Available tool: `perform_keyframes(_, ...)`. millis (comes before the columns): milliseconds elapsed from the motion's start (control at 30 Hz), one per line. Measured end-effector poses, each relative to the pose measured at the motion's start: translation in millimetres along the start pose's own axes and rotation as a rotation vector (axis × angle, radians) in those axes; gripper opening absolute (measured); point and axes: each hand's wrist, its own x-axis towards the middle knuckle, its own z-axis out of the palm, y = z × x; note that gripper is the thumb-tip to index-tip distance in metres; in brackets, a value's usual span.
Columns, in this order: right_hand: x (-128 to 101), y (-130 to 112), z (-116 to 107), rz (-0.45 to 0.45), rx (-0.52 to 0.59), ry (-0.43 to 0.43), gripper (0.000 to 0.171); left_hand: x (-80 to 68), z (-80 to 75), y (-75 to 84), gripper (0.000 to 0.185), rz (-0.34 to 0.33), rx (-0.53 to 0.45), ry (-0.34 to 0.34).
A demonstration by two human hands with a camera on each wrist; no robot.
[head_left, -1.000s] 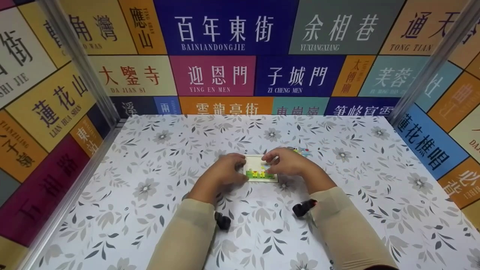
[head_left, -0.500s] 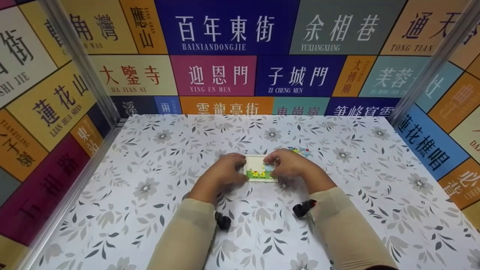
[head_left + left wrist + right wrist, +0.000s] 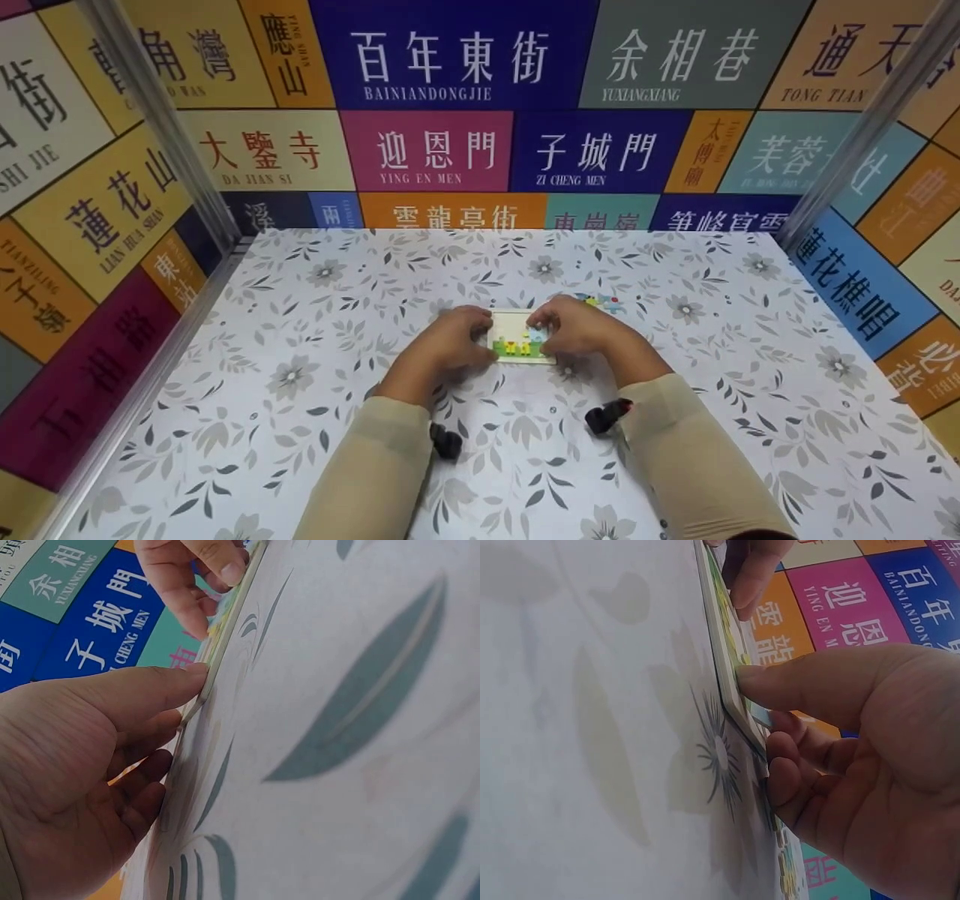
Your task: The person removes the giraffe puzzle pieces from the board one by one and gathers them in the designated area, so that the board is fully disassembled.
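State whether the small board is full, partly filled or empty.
Partly filled: the board shows bare cream at its far left, with colourful pieces along its near edge.

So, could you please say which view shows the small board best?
The head view: most of the small board shows from above between left hand and right hand. Both wrist views show it nearly edge-on, partly hidden.
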Motion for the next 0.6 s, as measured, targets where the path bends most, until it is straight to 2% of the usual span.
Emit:
perform_keyframes(367,-0.7,0.7,-1.0,-0.019,0.004,0.005,0.045,-0.2,-0.5,1.2,0.066,-0.021,-0.024,-0.006)
perform_keyframes(600,-2.1,2.5,-5.4,0.014,0.014,0.025,0.043,-0.7,-0.7,0.6,0.065,-0.017,-0.025,-0.006)
